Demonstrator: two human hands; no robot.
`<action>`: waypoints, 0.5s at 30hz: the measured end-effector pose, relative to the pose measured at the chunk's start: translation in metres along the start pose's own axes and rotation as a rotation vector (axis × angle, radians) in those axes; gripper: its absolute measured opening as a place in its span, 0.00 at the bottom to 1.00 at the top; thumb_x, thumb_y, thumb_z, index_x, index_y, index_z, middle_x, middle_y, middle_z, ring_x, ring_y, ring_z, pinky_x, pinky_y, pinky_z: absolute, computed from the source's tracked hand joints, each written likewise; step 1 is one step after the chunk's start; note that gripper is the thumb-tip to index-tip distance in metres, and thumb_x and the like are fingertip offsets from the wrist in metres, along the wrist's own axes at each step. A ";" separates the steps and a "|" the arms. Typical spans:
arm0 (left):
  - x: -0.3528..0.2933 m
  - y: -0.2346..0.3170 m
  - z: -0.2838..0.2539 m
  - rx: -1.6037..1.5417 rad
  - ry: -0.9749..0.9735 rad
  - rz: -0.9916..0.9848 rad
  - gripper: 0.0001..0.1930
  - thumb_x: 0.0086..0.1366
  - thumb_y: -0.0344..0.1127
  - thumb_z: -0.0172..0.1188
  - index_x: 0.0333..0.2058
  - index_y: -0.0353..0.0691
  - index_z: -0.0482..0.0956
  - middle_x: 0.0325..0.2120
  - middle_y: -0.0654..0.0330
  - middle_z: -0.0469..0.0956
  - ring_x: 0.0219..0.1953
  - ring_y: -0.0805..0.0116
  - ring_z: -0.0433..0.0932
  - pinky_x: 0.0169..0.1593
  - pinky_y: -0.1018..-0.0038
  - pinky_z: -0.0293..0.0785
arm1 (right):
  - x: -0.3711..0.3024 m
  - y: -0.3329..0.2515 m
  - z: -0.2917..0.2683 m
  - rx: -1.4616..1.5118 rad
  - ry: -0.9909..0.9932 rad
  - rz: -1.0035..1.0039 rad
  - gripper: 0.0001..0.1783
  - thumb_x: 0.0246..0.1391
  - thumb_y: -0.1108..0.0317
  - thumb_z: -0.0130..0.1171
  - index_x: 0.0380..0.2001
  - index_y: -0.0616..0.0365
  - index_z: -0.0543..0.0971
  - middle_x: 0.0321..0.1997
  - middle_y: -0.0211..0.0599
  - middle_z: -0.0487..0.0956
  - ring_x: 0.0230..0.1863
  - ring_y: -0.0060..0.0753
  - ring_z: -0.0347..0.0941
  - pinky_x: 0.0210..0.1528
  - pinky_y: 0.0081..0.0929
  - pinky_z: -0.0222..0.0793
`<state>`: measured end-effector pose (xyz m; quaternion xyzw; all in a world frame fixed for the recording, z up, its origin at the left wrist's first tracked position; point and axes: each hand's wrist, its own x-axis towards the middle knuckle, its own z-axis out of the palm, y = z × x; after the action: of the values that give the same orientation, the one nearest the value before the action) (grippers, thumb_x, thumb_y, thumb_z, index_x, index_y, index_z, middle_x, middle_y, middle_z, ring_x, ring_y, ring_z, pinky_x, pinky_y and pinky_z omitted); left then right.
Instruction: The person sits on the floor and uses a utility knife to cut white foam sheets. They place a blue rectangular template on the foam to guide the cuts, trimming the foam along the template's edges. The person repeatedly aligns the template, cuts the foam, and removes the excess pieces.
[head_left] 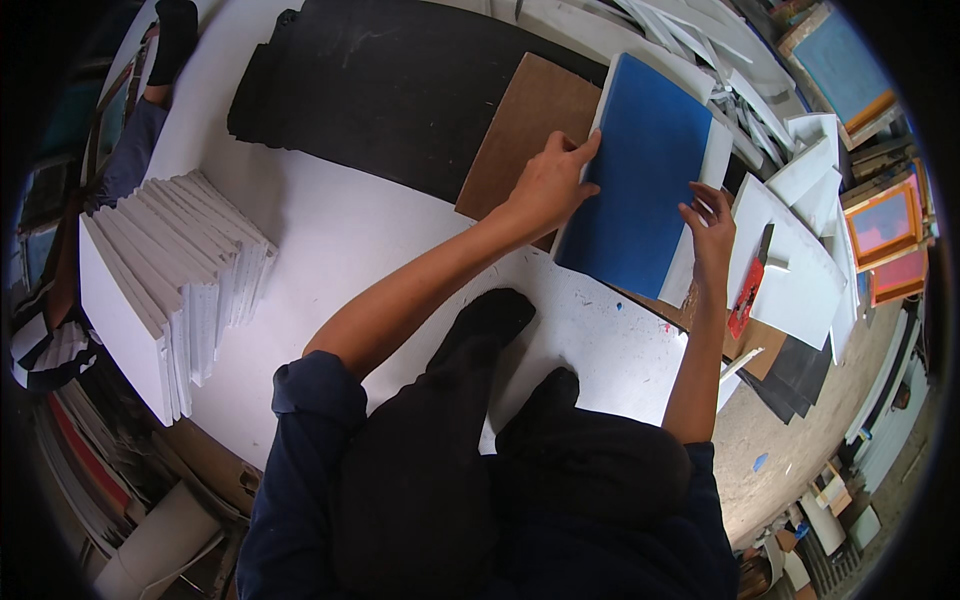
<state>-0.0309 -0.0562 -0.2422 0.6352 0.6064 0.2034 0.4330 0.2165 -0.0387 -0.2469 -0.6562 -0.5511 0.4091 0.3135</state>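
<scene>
A flat blue rectangular board (pixel 640 165) lies on a white sheet (pixel 697 225), whose border shows along its right side. At the blue board's left edge, my left hand (pixel 555 185) grips it with thumb and index finger. Beside the right edge is my right hand (pixel 712 225), fingers apart and slightly bent, holding nothing that I can see. Under the white sheet a brown board (pixel 520 125) sticks out on the left. To the right, a red utility knife (pixel 748 290) with a dark blade rests near white foam-like sheets (pixel 790 290).
A stack of white sheets (pixel 165 290) stands at the left. A large black mat (pixel 370 95) covers the far part of the white work surface (pixel 340 215). White offcuts (pixel 740 95) pile up at the far right. Another person's leg (pixel 140 140) is at the far left.
</scene>
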 end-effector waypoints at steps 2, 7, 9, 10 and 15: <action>0.000 0.000 0.000 -0.010 0.003 0.004 0.32 0.56 0.32 0.58 0.59 0.48 0.58 0.45 0.49 0.65 0.42 0.58 0.74 0.49 0.66 0.70 | 0.000 -0.003 0.000 -0.016 -0.009 0.017 0.23 0.42 0.71 0.61 0.45 0.59 0.71 0.49 0.38 0.72 0.53 0.39 0.65 0.57 0.32 0.59; 0.001 0.000 -0.001 -0.025 -0.003 -0.006 0.31 0.56 0.31 0.58 0.59 0.46 0.58 0.45 0.50 0.66 0.41 0.60 0.74 0.48 0.67 0.70 | 0.001 -0.004 0.000 -0.029 -0.006 0.035 0.24 0.43 0.72 0.62 0.46 0.60 0.71 0.49 0.38 0.72 0.53 0.37 0.66 0.56 0.30 0.60; 0.001 0.000 -0.001 -0.028 -0.009 -0.010 0.31 0.55 0.31 0.58 0.59 0.45 0.58 0.44 0.50 0.66 0.41 0.60 0.74 0.48 0.67 0.70 | 0.001 -0.003 -0.001 -0.031 -0.008 0.030 0.24 0.43 0.72 0.62 0.46 0.60 0.71 0.49 0.39 0.72 0.52 0.37 0.66 0.56 0.30 0.61; 0.002 -0.001 -0.001 -0.029 -0.008 -0.010 0.31 0.55 0.31 0.58 0.59 0.45 0.58 0.44 0.50 0.66 0.40 0.60 0.74 0.48 0.67 0.70 | 0.001 -0.003 0.000 -0.029 -0.007 0.033 0.24 0.42 0.72 0.62 0.46 0.60 0.71 0.49 0.39 0.72 0.52 0.37 0.66 0.56 0.30 0.61; 0.003 -0.003 0.001 -0.034 0.002 -0.009 0.31 0.55 0.30 0.58 0.58 0.44 0.60 0.44 0.51 0.67 0.40 0.60 0.74 0.47 0.67 0.71 | 0.000 0.001 0.000 0.000 0.013 0.026 0.21 0.41 0.70 0.61 0.43 0.58 0.73 0.48 0.36 0.73 0.51 0.41 0.67 0.52 0.33 0.61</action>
<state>-0.0314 -0.0543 -0.2454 0.6248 0.6062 0.2122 0.4439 0.2167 -0.0387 -0.2479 -0.6659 -0.5404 0.4092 0.3117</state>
